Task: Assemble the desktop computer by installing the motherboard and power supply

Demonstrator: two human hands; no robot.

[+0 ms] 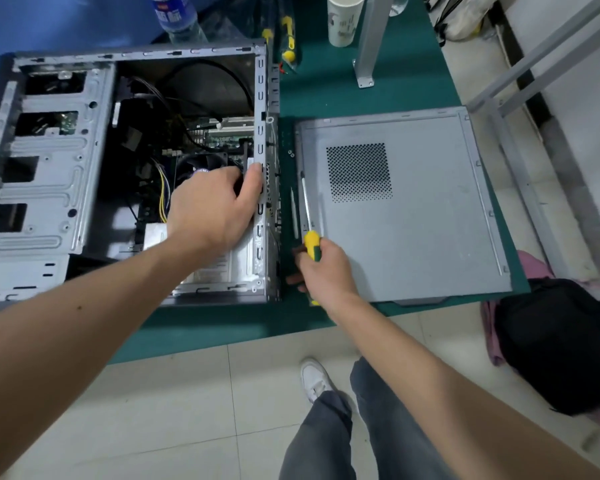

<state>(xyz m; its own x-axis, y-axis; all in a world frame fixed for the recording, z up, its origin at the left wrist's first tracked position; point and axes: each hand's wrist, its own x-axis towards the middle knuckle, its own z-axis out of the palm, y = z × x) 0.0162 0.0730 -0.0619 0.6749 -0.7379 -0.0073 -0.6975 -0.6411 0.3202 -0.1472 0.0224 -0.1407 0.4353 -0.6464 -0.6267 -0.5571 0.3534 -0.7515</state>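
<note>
An open grey computer case (49,174) lies on its side on the green mat. Inside it sit the motherboard (222,135) with a black fan (201,161), loose cables, and a silver power supply (222,261) at the near right corner. My left hand (215,206) reaches into the case over the fan, thumb against the case's right rear wall; its fingertips are hidden. My right hand (323,268) grips a screwdriver (310,233) with a yellow-green handle, shaft pointing away, just right of the case.
The removed side panel (430,209) lies flat to the right. At the back stand a water bottle (177,15), a paper cup (343,19) and more yellow tools (287,36). A metal post (371,39) rises there. A black bag (561,344) sits on the floor.
</note>
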